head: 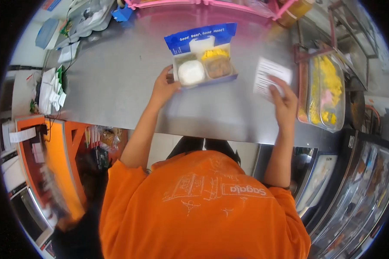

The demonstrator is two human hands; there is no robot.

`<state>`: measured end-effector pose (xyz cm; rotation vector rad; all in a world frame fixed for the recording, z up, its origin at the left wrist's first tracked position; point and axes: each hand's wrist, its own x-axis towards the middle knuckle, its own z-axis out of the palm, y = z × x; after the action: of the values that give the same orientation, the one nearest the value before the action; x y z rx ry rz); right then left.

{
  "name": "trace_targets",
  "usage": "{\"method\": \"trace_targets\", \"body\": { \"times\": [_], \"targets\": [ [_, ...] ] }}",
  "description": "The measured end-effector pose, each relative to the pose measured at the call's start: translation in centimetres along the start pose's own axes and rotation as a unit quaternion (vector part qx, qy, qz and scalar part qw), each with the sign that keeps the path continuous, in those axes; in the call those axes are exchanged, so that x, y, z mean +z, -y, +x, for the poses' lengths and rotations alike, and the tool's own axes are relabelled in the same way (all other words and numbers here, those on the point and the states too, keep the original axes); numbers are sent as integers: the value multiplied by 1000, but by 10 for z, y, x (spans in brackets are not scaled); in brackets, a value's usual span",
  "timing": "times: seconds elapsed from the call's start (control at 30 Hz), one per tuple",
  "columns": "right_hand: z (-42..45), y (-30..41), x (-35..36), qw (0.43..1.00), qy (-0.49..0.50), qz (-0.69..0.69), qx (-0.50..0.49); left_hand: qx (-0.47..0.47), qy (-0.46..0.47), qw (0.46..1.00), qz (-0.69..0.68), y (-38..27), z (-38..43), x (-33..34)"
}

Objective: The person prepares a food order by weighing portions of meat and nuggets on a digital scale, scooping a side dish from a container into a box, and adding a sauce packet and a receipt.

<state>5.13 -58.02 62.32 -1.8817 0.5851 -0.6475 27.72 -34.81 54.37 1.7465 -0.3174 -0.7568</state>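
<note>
A blue and white cardboard meal box (202, 36) stands on the steel worktop (116, 81) with its printed lid raised at the back. Inside are a white mound of rice (191, 72), brown food pieces (219, 67), yellow shredded food (215, 53) and a greenish portion (186, 58) behind the rice. My left hand (166, 84) grips the box's left side, thumb by the front corner and fingers partly hidden behind the wall. To the right of the box, my right hand (284, 97) holds a white printed paper slip (268, 73) between thumb and fingers, above the worktop.
Clear tubs of yellow food (327, 90) stand at the right, beside a metal rack (334, 48). Pink baskets (240, 6) line the back. White packets (50, 90) and a cable lie left. A blurred, dark-clothed figure (77, 236) is at lower left.
</note>
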Motion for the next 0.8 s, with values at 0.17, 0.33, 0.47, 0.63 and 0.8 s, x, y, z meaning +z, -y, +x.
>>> {"method": "trace_targets", "body": {
  "times": [0.17,0.33,0.47,0.63,0.8],
  "targets": [
    [-16,-91,13,987,21,-98,126,-44,30,998,14,-19,11,-19],
    [-13,-81,64,979,152,-134,24,-3,50,999,-1,-1,15,-21],
    [-12,-40,68,926,-32,-357,-118,107,-42,988,104,6,-5,-30],
    [-39,38,207,962,178,165,126,481,-174,834,206,-1,-88,-57],
    [-24,90,381,721,391,459,342,365,-90,878,297,72,-70,-195]
  ]
}}
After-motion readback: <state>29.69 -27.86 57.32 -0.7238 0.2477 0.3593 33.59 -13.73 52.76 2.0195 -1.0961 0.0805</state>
